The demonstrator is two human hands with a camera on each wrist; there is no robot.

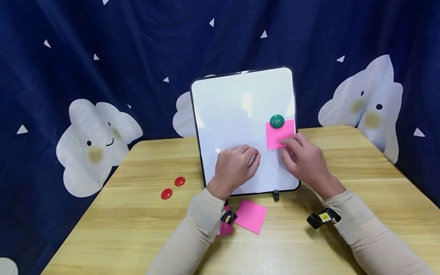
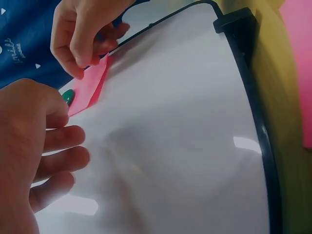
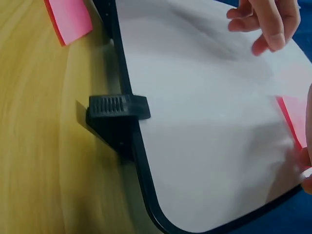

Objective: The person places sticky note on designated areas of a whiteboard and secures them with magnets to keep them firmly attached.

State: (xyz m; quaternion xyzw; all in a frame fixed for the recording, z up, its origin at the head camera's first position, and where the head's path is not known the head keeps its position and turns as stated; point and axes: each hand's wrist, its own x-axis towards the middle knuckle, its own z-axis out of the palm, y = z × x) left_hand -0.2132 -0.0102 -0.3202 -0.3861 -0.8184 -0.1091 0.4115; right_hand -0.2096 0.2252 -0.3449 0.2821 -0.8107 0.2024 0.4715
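A small whiteboard (image 1: pixel 233 114) with a black frame leans upright on the table. Near its right edge a pink sticky note (image 1: pixel 273 139) hangs under a round green magnet (image 1: pixel 277 121); in the left wrist view the note's lower edge stands off the board. My right hand (image 1: pixel 306 160) is at that note, index fingertip on or very near its lower right part, thumb apart. My left hand (image 1: pixel 235 166) hovers before the board's lower middle, fingers loosely bent, holding nothing. In the left wrist view both the left hand (image 2: pixel 34 146) and right hand (image 2: pixel 87 34) appear.
Two red magnets, a nearer one (image 1: pixel 166 194) and a farther one (image 1: pixel 180 181), lie left of the board. Another pink note (image 1: pixel 251 216) lies before it, with more pink paper (image 1: pixel 225 229) partly behind the left wrist. A black foot (image 1: pixel 276 195) supports the board's bottom edge.
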